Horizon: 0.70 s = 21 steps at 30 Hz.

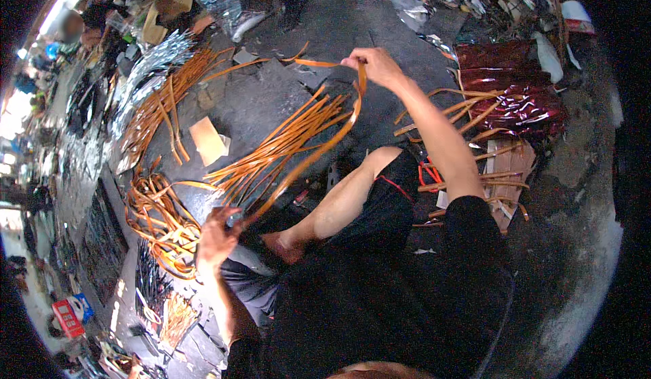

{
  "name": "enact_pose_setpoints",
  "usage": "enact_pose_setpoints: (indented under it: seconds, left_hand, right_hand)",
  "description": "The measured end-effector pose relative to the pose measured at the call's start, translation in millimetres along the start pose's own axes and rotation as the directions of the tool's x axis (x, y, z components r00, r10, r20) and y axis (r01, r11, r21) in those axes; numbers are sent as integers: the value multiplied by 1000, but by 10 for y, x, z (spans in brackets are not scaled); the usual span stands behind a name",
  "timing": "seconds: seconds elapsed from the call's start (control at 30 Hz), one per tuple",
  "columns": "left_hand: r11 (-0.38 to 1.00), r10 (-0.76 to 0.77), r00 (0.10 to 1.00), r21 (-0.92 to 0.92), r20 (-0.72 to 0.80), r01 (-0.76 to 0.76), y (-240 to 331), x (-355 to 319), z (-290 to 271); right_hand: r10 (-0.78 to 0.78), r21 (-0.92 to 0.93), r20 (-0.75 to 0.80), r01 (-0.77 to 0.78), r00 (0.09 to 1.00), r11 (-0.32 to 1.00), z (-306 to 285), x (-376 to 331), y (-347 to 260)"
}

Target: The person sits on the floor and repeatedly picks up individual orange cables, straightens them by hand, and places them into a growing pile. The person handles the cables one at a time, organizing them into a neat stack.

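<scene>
A long, shiny orange-brown strip (314, 158) curves between my two hands. My right hand (377, 67), raised at the far middle, pinches it, and a length of the strip trails off to the left from those fingers. Lower left, my left hand (217, 240) is closed round the strip's near part. A small dark thing shows at its fingertips, too unclear to name. Between the hands lies a fanned bundle of orange-brown strips (278, 141) on the dark floor. Beside my left hand sits a tangled heap of similar strips (163, 223).
At the far left lie a long strip bundle (159, 101) and silvery strips (159, 57). A tan piece of card (207, 140) rests nearby. On the right are dark red shiny sheets (512, 87) and more strips on a board (519, 158). My bent leg (332, 206) crosses the middle.
</scene>
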State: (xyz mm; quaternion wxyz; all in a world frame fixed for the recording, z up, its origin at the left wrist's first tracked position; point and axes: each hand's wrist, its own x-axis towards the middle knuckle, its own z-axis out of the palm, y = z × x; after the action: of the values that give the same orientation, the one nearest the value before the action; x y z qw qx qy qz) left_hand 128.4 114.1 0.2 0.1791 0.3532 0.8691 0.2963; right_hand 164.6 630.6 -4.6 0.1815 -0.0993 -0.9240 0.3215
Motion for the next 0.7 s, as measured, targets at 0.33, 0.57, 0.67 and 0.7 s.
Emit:
enact_pose_setpoints:
  seconds: [0.33, 0.57, 0.67, 0.7]
  left_hand:
    - [750, 59, 956, -619, -286, -232, 1375, 1647, 1175]
    - [636, -151, 773, -659, -617, -401, 1186, 1520, 851]
    - [722, -92, 811, -600, -578, -345, 1387, 1278, 302]
    - [779, -51, 819, -536, -571, -325, 1340, 1137, 132]
  right_hand:
    - [-327, -147, -60, 315, 943, 938, 289, -285, -869]
    - [-77, -195, -217, 34, 973, 980, 134, -151, -208]
    - [215, -450, -199, -284, 956, 847, -224, -228, 898]
    - [366, -599, -81, -339, 927, 725, -206, -225, 627]
